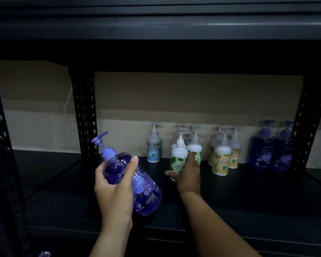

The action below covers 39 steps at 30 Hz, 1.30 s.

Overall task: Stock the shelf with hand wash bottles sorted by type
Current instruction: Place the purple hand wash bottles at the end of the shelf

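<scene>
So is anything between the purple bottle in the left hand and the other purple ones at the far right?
Yes. The purple bottle in the left hand is at the left; the purple pair stands far right. Between them stand the green-label bottles, the yellow-label bottles and the reaching right hand.

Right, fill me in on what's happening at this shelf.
A person is stocking hand wash. The left hand grips a purple pump bottle, tilted, in front of the shelf. The right hand holds a green-label bottle standing on the shelf. Already placed: one blue-label bottle, a yellow-label group, and two purple bottles at the far right.
</scene>
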{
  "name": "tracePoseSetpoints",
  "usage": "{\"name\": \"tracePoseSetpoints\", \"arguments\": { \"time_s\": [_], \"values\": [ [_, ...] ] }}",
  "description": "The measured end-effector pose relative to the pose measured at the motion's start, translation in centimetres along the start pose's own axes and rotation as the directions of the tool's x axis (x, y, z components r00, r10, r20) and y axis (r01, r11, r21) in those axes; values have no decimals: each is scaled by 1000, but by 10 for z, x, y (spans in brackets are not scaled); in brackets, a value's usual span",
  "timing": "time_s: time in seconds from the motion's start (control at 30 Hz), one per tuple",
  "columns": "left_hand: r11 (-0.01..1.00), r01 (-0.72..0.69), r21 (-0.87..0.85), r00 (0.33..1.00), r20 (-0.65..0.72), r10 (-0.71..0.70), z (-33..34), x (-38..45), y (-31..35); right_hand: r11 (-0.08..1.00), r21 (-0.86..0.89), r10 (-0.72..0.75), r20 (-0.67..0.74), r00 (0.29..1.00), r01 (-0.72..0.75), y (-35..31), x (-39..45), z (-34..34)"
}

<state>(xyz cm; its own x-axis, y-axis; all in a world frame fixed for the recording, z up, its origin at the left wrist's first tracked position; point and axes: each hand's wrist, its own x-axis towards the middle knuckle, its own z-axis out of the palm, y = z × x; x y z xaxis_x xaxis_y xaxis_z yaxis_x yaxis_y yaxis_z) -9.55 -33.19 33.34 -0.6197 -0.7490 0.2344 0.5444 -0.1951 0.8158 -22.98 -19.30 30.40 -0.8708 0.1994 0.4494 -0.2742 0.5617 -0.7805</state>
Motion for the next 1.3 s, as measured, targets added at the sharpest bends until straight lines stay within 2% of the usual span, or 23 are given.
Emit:
{"name": "tracePoseSetpoints", "arguments": {
  "time_s": [0.43,0.57,0.63,0.73,0.83,1.0,1.13,1.3],
  "values": [
    [999,-36,-27,997,64,38,2,-5,9,996,-30,87,91,992,-84,-3,-16,-24],
    [998,-44,-47,988,147,50,12,-17,12,998,-24,-56,44,997,57,17,-34,-57],
    [998,-45,-46,978,201,53,19,-25,11,991,-88,-104,15,994,105,30,-40,-80],
    [998,-35,-51,954,294,49,32,-41,10,962,-267,-59,11,998,60,47,-42,-124],
    [998,-31,-46,910,413,47,51,-63,9,925,-381,30,45,999,-10,69,-41,-172],
    [999,-23,-30,798,602,37,89,-102,3,849,-513,214,117,970,-126,103,-39,-240],
    [1000,-12,-4,689,724,11,120,-134,-8,735,-669,283,157,946,-109,128,-40,-284],
    [997,-69,47,563,826,0,162,-164,-33,672,-737,321,203,925,-71,150,-34,-314]
  ]
}}
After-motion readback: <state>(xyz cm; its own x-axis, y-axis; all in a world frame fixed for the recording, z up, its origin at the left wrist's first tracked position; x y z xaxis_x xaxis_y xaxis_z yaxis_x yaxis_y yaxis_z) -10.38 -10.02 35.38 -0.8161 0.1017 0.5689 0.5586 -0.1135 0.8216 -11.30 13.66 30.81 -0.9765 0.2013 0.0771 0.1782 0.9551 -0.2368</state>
